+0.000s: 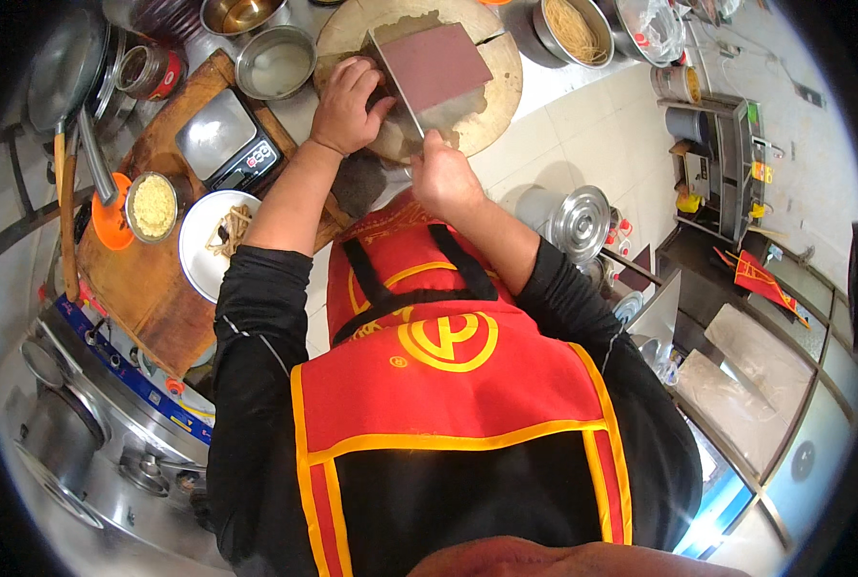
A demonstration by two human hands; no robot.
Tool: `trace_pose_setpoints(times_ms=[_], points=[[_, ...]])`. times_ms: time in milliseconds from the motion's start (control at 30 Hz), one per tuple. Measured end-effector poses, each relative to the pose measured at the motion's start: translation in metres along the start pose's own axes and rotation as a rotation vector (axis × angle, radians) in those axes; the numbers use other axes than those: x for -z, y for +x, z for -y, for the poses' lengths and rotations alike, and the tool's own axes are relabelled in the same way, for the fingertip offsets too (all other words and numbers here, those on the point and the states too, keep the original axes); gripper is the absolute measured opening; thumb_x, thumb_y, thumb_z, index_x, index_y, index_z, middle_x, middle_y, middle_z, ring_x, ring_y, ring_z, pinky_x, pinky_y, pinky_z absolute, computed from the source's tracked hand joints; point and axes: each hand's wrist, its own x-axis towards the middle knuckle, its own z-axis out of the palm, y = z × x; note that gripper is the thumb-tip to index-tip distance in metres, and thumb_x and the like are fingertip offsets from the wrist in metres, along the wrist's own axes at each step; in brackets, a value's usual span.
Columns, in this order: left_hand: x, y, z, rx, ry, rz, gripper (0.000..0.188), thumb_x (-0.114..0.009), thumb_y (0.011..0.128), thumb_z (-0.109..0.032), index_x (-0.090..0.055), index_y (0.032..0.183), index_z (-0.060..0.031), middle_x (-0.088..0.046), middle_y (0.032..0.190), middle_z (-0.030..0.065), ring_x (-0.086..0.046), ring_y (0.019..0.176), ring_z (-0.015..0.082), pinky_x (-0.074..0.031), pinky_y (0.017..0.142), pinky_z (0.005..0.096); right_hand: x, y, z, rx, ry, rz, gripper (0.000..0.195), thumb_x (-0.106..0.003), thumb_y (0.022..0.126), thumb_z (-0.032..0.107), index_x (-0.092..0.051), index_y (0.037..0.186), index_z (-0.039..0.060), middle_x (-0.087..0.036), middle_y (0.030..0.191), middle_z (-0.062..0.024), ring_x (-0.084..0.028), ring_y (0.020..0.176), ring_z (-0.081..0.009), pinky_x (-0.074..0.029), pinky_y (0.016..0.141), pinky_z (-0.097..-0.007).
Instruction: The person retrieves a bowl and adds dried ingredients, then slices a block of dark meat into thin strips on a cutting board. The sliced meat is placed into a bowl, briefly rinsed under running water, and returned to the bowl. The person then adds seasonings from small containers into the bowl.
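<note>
My right hand [447,177] grips the handle of a cleaver, whose thin blade [398,86] stands nearly on edge on a round wooden chopping block [502,104]. To the right of the blade lies a flat, reddish-brown rectangular slab [439,65]; its material cannot be told. Dark wetness spreads on the wood around it. My left hand [349,104] rests at the block's left side, fingers bent, close to the blade. Something dark shows beneath those fingers, mostly hidden, so whether they hold it is unclear.
A digital scale [230,141] sits left on a wooden board [144,303], with a white bowl of pale strips [196,249] and a cup of yellow minced food [152,207]. Metal bowls [276,63] stand behind. Noodles [576,29] fill another bowl at right. A lidded pot [580,223] is below.
</note>
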Motion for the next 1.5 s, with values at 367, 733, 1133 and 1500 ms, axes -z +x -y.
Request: trace_pose_setpoints(times_ms=[367,733,1133,1500], points=[[-0.008,-0.006,0.014,-0.004,-0.046,0.021,0.036,-0.079,0.084,-0.016,-0.066,0.116,-0.0049,-0.063,0.128,0.0157,-0.056,0.125,0.0402,-0.046,0.110,0.0487,0.049,-0.031,0.032,-0.064,0.001,-0.008,0.025,-0.062,0.098,0.015,-0.051,0.108,-0.0054,-0.067,0.084,-0.0361,-0.067,0.088,-0.0564,-0.053,0.079,-0.0616],[-0.010,-0.005,0.008,-0.054,0.046,-0.004,0.029,-0.077,0.085,-0.010,-0.069,0.112,-0.0061,-0.066,0.125,0.0117,-0.058,0.124,0.0369,-0.049,0.107,0.0457,0.050,-0.031,0.026,-0.035,-0.026,0.027,0.024,-0.058,0.099,0.016,-0.049,0.105,-0.0051,-0.066,0.081,-0.0364,-0.066,0.083,-0.0566,-0.052,0.076,-0.0631],[-0.003,0.001,0.007,-0.075,-0.014,0.017,0.036,-0.081,0.086,-0.025,-0.067,0.112,-0.0048,-0.064,0.124,0.0137,-0.056,0.123,0.0378,-0.048,0.107,0.0469,0.018,-0.004,0.007,-0.035,0.018,0.038,0.025,-0.060,0.097,0.013,-0.052,0.107,-0.0079,-0.066,0.083,-0.0380,-0.067,0.087,-0.0568,-0.054,0.079,-0.0618],[-0.006,-0.002,0.010,-0.098,0.001,0.035,0.034,-0.078,0.086,-0.017,-0.068,0.116,-0.0048,-0.065,0.126,0.0131,-0.058,0.123,0.0375,-0.049,0.107,0.0460,0.045,-0.030,0.020,-0.038,-0.002,0.013,0.025,-0.061,0.098,0.015,-0.050,0.105,-0.0063,-0.066,0.082,-0.0367,-0.067,0.084,-0.0563,-0.052,0.077,-0.0619]])
